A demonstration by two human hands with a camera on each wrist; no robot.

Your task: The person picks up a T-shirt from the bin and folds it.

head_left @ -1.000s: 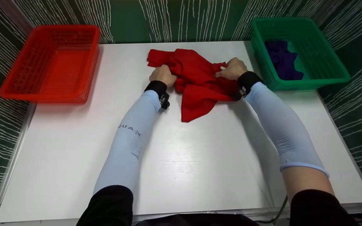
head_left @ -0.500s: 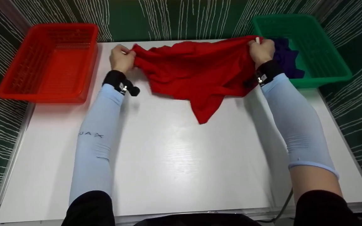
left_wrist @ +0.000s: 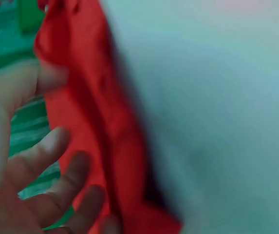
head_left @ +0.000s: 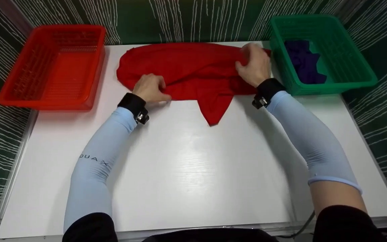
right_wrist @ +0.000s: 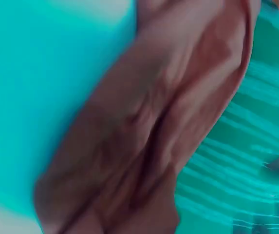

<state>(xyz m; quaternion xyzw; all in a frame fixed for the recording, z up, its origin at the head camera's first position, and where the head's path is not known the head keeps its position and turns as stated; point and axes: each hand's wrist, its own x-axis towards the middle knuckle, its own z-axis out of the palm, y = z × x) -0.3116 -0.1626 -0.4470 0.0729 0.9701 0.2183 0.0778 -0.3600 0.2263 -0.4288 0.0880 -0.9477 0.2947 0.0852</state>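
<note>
A red garment (head_left: pixel 180 62) lies spread along the back of the white table (head_left: pixel 193 168), its top edge by the patterned wall and one pointed flap hanging toward the front. My left hand (head_left: pixel 149 89) is at its lower left edge, thumb and fingers apart. In the left wrist view the spread fingers (left_wrist: pixel 71 183) are above the red fabric, gripping nothing. Over the garment's right part, my right hand (head_left: pixel 255 65) has its thumb apart from its fingers, slightly blurred. The right wrist view shows creased fabric (right_wrist: pixel 144 122) with a long fold; no holding fingers show there.
A red basket (head_left: pixel 91 90) stands at the back left. On the back right is a green basket (head_left: pixel 334 88) with a purple cloth (head_left: pixel 302 62) inside, close beside the right hand. A dark green wall with white streaks (head_left: pixel 180 23) encloses the back and sides.
Both hands gathered the bunched garment, then stretched it wide by its ends. Now it lies flatter; the hands have let go and moved inward, the left one also toward the front.
</note>
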